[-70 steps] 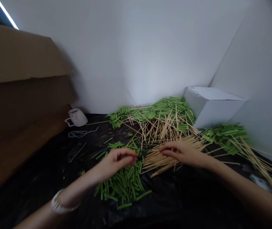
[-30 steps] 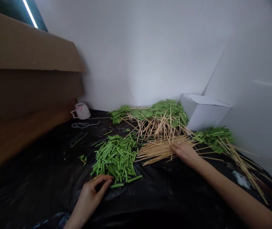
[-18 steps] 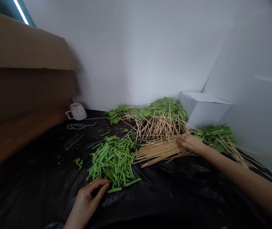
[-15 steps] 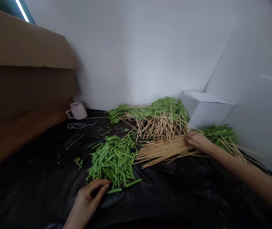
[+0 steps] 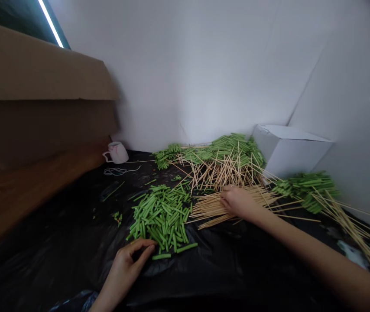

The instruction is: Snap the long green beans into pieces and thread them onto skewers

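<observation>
My left hand (image 5: 131, 260) is at the near left edge of a heap of short cut green stalks (image 5: 162, 212). Its thumb and forefinger are drawn together in a pinch; whatever is between the tips is hidden. Over the middle of a pile of thin wooden skewers (image 5: 250, 199) lies my right hand (image 5: 237, 201), fingers bent down and closed against them. I cannot see whether a skewer is between those fingers. Behind, green stalks threaded on skewers (image 5: 237, 147) are stacked, their bare ends pointing toward me. More threaded stalks (image 5: 308, 186) lie at the right.
Black plastic sheeting (image 5: 204, 277) covers the surface. A white box (image 5: 292, 147) stands behind at the right, a large cardboard box (image 5: 48, 78) at the left. A mug (image 5: 116, 152) and some looped string (image 5: 116, 171) sit at the back left. White walls rise behind.
My right hand has moved left, from the right end of the skewer pile to its middle. My left hand keeps its pinch beside the green heap. The view has shifted slightly.
</observation>
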Demonstrator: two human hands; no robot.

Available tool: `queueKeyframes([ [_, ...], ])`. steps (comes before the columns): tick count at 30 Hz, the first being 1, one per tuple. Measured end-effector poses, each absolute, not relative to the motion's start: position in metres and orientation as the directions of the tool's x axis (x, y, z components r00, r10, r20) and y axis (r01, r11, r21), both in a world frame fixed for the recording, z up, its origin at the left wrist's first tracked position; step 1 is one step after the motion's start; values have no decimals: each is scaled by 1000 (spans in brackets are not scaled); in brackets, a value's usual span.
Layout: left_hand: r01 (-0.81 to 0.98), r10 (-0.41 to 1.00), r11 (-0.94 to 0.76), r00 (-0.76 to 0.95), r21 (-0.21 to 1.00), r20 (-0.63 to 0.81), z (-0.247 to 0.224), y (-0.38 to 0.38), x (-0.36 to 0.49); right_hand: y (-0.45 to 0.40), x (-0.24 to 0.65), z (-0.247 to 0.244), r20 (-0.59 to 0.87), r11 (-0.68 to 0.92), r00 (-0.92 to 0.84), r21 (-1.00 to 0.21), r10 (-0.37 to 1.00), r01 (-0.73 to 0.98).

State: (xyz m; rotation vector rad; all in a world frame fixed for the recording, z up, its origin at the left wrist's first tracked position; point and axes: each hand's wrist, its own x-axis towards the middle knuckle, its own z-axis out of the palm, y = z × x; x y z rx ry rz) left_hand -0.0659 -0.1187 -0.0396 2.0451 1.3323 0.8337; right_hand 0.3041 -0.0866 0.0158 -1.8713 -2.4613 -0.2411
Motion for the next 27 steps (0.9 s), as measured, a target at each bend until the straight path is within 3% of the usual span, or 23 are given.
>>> queueKeyframes([
  [5, 573, 933, -339, 308, 746, 188, -43, -120, -67, -73, 295, 10, 156, 240, -248, 71, 956, 968],
  [8, 564, 934, -329, 312, 758, 173, -45, -120, -67, -75, 291, 40, 238, 309, -290, -44, 927, 950],
  [11, 554, 936, -324, 307, 767, 174, -44, -120, -66, -79, 287, 79, 553, 452, -122, -512, 824, 730],
  [13, 543, 936, -327, 301, 774, 185, -44, -120, -65, -84, 284, 95, 570, 483, 43, -732, 821, 480],
  [15, 521, 934, -332, 298, 787, 197, -44, -122, -65, -90, 280, 98, 515, 486, 118, -849, 849, 208],
  [17, 485, 938, -322, 281, 813, 203, -41, -125, -65, -96, 275, 91, 442, 445, 113, -896, 890, -4],
  [19, 442, 950, -296, 229, 847, 212, -34, -131, -63, -102, 268, 79, 379, 388, 93, -915, 921, -108],
  [23, 377, 944, -329, 130, 866, 302, -9, -142, -47, -107, 253, 59, 330, 341, 87, -923, 940, -178],
  [27, 409, 905, -416, 275, 812, 325, 4, -140, -26, -104, 246, 49, 320, 330, 87, -929, 944, -169],
])
